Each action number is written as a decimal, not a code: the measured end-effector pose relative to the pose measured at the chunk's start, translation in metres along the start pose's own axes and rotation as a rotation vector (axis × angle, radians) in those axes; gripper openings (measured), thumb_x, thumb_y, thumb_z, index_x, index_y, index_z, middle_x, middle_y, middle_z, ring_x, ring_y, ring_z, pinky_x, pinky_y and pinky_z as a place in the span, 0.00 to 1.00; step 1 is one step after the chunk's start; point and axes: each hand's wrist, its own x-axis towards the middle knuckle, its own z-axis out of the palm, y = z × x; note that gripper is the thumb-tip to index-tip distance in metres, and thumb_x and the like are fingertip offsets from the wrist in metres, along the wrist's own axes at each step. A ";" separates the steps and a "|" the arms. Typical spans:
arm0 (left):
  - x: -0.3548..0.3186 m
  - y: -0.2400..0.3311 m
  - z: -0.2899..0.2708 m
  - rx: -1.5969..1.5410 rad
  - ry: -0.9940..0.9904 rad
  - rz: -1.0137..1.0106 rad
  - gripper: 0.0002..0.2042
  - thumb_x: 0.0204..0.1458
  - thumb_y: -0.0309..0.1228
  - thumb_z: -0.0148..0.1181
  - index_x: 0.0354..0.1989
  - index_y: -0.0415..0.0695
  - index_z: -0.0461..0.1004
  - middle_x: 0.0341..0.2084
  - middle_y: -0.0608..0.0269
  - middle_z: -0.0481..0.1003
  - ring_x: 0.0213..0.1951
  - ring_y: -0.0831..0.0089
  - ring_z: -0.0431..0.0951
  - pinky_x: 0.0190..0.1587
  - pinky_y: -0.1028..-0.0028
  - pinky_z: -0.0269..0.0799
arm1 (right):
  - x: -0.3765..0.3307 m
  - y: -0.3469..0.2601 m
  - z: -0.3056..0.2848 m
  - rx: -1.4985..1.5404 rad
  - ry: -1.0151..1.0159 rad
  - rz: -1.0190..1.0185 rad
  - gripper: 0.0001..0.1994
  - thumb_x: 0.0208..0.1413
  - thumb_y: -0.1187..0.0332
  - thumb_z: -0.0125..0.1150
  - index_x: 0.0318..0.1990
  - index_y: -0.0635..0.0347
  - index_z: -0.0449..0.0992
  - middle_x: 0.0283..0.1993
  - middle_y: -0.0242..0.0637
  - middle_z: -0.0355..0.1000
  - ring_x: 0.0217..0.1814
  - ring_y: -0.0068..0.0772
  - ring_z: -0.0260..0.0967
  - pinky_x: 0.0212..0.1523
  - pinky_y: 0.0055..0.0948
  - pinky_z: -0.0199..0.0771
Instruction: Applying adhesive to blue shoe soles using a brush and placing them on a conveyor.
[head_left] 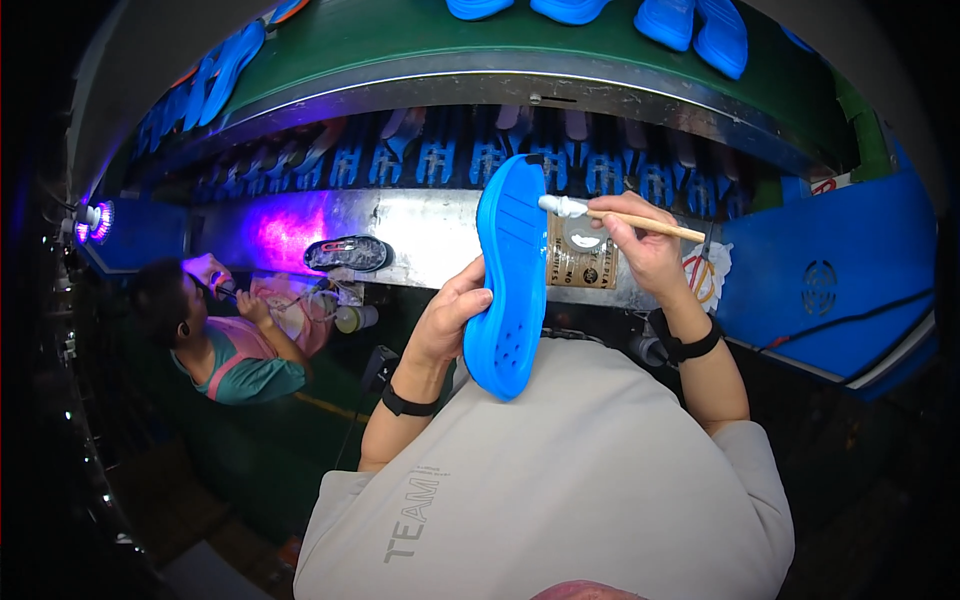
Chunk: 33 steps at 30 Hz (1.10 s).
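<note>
While the left hand (452, 315) clasps a blue shoe sole (512, 270) by its left edge, thumb laid across the face and fingers behind, the right hand (650, 248) pinches a wooden-handled brush (568, 207) between thumb and fingers. The two hands are apart, one on either side of the sole, which is held up in front of the person, its long axis running away from the body. Slanting grooves mark its far part and small holes its near end, which overlaps the grey shirt (560, 470) in this view. White stuff coats the brush head, whose tip lies at the sole's right rim, near the far end; whether it presses there I cannot tell. Beneath the brush, a printed brown cardboard sheet (583, 275) lies on the metal ledge (430, 222), with a clear dish partly hidden on it. To its right, orange-handled scissors (697, 283) rest on crumpled white paper. Further left on the ledge lies a dark shoe (347, 254), near a purple glow. A co-worker (240, 345) in a pink apron is at the far left, and more blue soles sit on the green shelf (400, 42) above
</note>
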 end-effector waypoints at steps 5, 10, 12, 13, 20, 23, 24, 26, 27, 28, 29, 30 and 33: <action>-0.001 0.010 0.007 0.046 0.029 0.031 0.38 0.56 0.39 0.57 0.71 0.31 0.52 0.57 0.48 0.72 0.54 0.66 0.77 0.57 0.69 0.74 | 0.003 -0.010 -0.001 -0.083 -0.041 -0.082 0.09 0.57 0.73 0.61 0.43 0.64 0.83 0.35 0.40 0.80 0.37 0.32 0.74 0.40 0.31 0.73; -0.001 0.022 0.009 0.097 0.039 0.072 0.36 0.57 0.37 0.55 0.72 0.32 0.53 0.56 0.53 0.72 0.54 0.71 0.75 0.58 0.72 0.72 | -0.005 -0.020 -0.002 -0.036 -0.240 -0.124 0.08 0.52 0.75 0.62 0.39 0.64 0.83 0.33 0.40 0.80 0.33 0.33 0.72 0.38 0.31 0.72; 0.000 0.021 0.006 0.124 0.046 0.101 0.36 0.58 0.37 0.55 0.71 0.32 0.53 0.56 0.53 0.71 0.54 0.71 0.74 0.58 0.72 0.71 | -0.005 -0.025 -0.003 -0.019 -0.248 -0.142 0.08 0.51 0.76 0.62 0.39 0.64 0.84 0.33 0.40 0.80 0.31 0.33 0.70 0.35 0.32 0.70; 0.000 0.021 0.006 0.124 0.048 0.100 0.36 0.58 0.37 0.55 0.71 0.32 0.53 0.56 0.53 0.71 0.54 0.71 0.74 0.58 0.72 0.71 | -0.006 -0.026 -0.005 -0.009 -0.285 -0.148 0.09 0.50 0.76 0.62 0.38 0.64 0.84 0.32 0.40 0.79 0.30 0.32 0.69 0.34 0.32 0.69; 0.000 0.026 0.009 0.120 0.072 0.127 0.35 0.58 0.38 0.55 0.71 0.32 0.53 0.59 0.53 0.69 0.56 0.70 0.73 0.59 0.70 0.71 | -0.010 -0.033 -0.004 0.080 -0.373 -0.203 0.08 0.50 0.74 0.63 0.37 0.66 0.83 0.28 0.39 0.78 0.27 0.32 0.68 0.33 0.32 0.66; 0.001 0.027 0.005 0.117 0.076 0.141 0.35 0.59 0.38 0.54 0.71 0.32 0.53 0.59 0.52 0.69 0.57 0.69 0.73 0.59 0.70 0.71 | -0.010 -0.039 -0.001 0.094 -0.385 -0.188 0.08 0.50 0.73 0.62 0.37 0.66 0.83 0.28 0.39 0.78 0.28 0.32 0.68 0.33 0.32 0.67; 0.002 0.027 0.003 0.123 0.073 0.148 0.35 0.59 0.38 0.54 0.71 0.31 0.53 0.59 0.52 0.70 0.57 0.69 0.74 0.59 0.70 0.71 | -0.010 -0.040 -0.001 0.095 -0.384 -0.191 0.08 0.50 0.73 0.62 0.37 0.66 0.83 0.28 0.39 0.78 0.28 0.32 0.68 0.33 0.32 0.67; 0.002 0.028 0.000 0.105 0.065 0.148 0.34 0.60 0.37 0.52 0.71 0.32 0.53 0.59 0.52 0.70 0.56 0.69 0.74 0.59 0.70 0.72 | -0.012 -0.042 -0.001 0.170 -0.331 -0.120 0.10 0.51 0.73 0.62 0.38 0.68 0.83 0.28 0.40 0.78 0.29 0.31 0.69 0.34 0.32 0.68; 0.001 0.029 -0.002 0.089 0.060 0.156 0.33 0.60 0.36 0.51 0.71 0.32 0.53 0.58 0.52 0.71 0.56 0.69 0.75 0.59 0.71 0.72 | -0.012 -0.040 -0.002 0.176 -0.337 -0.134 0.10 0.51 0.73 0.62 0.38 0.68 0.83 0.28 0.40 0.78 0.29 0.31 0.69 0.34 0.32 0.68; 0.001 0.030 -0.003 0.099 0.065 0.168 0.33 0.60 0.36 0.51 0.71 0.32 0.53 0.58 0.52 0.71 0.56 0.69 0.75 0.59 0.71 0.72 | -0.014 -0.036 -0.005 0.228 -0.269 -0.103 0.10 0.53 0.72 0.61 0.40 0.68 0.82 0.29 0.39 0.78 0.31 0.30 0.71 0.36 0.30 0.69; 0.001 0.031 -0.005 0.115 0.084 0.184 0.33 0.61 0.36 0.50 0.71 0.32 0.52 0.58 0.52 0.71 0.55 0.70 0.76 0.58 0.71 0.72 | -0.016 -0.033 -0.007 0.281 -0.202 -0.072 0.11 0.55 0.72 0.60 0.41 0.69 0.82 0.30 0.39 0.78 0.33 0.28 0.73 0.37 0.29 0.71; 0.003 0.035 -0.006 0.129 0.099 0.200 0.32 0.61 0.35 0.50 0.72 0.31 0.52 0.58 0.52 0.72 0.54 0.71 0.76 0.58 0.72 0.72 | -0.019 -0.030 -0.009 0.285 -0.208 -0.087 0.11 0.55 0.72 0.60 0.41 0.69 0.82 0.30 0.39 0.78 0.33 0.28 0.73 0.37 0.29 0.71; 0.017 0.064 -0.011 0.136 0.105 0.275 0.32 0.62 0.36 0.50 0.71 0.32 0.52 0.59 0.52 0.70 0.57 0.69 0.74 0.60 0.71 0.69 | -0.035 -0.016 -0.013 0.362 0.006 0.137 0.12 0.63 0.70 0.56 0.46 0.69 0.80 0.39 0.37 0.78 0.40 0.24 0.76 0.43 0.22 0.74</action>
